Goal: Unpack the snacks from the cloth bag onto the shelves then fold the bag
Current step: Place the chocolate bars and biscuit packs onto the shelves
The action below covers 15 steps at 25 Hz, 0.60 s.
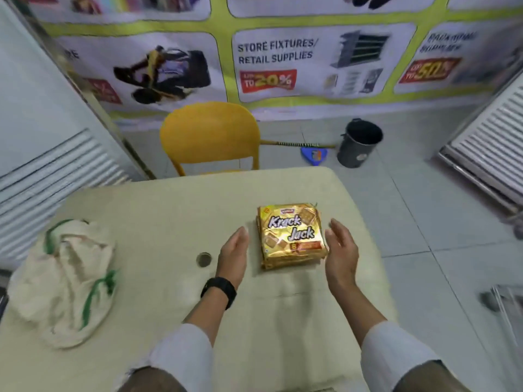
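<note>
A stack of golden Krack Jack biscuit packs (291,234) lies on the beige table (158,210), right of centre. My left hand (233,257), with a black watch on the wrist, stands open just left of the stack. My right hand (341,254) is open just right of it. Neither hand grips the packs; whether the fingers touch them I cannot tell. The cream cloth bag (66,281) with green handles lies crumpled at the table's left edge, away from both hands.
A yellow chair (209,135) stands behind the table. A dark bin (358,144) and a blue dustpan (314,155) sit on the tiled floor. White slatted shelf panels (492,145) rise right and left. A round hole (204,259) marks the tabletop.
</note>
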Each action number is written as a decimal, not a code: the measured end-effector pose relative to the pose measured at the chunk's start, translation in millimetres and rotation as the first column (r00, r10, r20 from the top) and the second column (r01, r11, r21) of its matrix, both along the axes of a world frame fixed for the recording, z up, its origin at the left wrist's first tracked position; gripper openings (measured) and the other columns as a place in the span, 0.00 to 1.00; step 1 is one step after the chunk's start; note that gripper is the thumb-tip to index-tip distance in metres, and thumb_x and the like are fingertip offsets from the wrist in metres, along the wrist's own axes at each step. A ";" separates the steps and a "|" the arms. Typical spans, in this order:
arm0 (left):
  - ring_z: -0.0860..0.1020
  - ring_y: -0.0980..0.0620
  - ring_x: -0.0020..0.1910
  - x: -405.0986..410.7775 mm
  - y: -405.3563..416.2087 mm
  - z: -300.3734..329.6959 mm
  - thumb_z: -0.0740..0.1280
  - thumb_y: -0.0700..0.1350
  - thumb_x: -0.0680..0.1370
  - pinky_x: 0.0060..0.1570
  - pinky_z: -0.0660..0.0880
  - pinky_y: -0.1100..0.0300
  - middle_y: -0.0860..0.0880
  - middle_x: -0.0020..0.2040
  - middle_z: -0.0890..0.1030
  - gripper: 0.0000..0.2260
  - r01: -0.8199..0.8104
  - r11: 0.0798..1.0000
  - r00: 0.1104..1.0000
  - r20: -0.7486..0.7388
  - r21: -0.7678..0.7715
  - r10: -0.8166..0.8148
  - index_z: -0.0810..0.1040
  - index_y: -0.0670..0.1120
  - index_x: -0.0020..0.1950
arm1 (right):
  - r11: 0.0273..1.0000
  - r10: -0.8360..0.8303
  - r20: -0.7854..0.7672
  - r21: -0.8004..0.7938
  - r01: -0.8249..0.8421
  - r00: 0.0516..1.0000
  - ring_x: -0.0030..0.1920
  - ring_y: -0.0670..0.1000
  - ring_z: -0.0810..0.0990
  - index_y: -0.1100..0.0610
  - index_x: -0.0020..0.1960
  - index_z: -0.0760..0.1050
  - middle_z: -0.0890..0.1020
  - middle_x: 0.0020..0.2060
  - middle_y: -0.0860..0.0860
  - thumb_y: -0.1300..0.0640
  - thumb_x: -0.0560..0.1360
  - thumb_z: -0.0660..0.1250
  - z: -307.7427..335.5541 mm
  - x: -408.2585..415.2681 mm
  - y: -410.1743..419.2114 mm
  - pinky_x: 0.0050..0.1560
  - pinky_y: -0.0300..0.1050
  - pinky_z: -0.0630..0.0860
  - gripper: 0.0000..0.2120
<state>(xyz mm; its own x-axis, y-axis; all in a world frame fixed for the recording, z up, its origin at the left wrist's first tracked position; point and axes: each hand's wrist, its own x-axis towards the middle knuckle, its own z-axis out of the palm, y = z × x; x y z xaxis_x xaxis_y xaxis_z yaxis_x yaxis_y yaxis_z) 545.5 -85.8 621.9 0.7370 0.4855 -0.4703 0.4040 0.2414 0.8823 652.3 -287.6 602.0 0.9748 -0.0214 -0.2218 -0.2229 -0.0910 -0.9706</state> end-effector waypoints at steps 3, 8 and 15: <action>0.62 0.57 0.77 6.6 -30.2 -41.2 0.59 0.60 0.83 0.76 0.58 0.57 0.53 0.80 0.63 0.30 0.076 0.997 0.985 -0.156 0.012 -0.073 0.59 0.50 0.82 | 0.983 0.035 -0.127 -0.172 -0.057 0.991 0.70 0.51 0.76 0.56 0.71 0.77 0.80 0.68 0.51 0.55 0.80 0.69 -45.4 9.4 -44.6 0.70 0.46 0.71 0.20; 0.60 0.53 0.79 14.9 -55.6 -87.5 0.57 0.60 0.84 0.76 0.56 0.57 0.53 0.81 0.61 0.29 0.080 0.997 0.962 -0.260 -0.011 -0.080 0.56 0.52 0.83 | 0.977 0.168 -0.301 -0.077 -0.199 0.939 0.71 0.48 0.75 0.58 0.75 0.72 0.77 0.71 0.50 0.50 0.78 0.72 -91.2 11.4 -54.4 0.72 0.46 0.70 0.27; 0.71 0.54 0.73 29.2 -58.0 -118.6 0.61 0.53 0.84 0.75 0.64 0.54 0.53 0.74 0.73 0.22 -0.104 0.992 0.985 -0.142 -0.067 0.093 0.67 0.52 0.79 | 0.975 0.215 -0.269 0.119 -0.189 0.939 0.67 0.43 0.78 0.50 0.71 0.76 0.83 0.64 0.41 0.50 0.81 0.68 -112.6 31.2 -43.1 0.68 0.43 0.74 0.19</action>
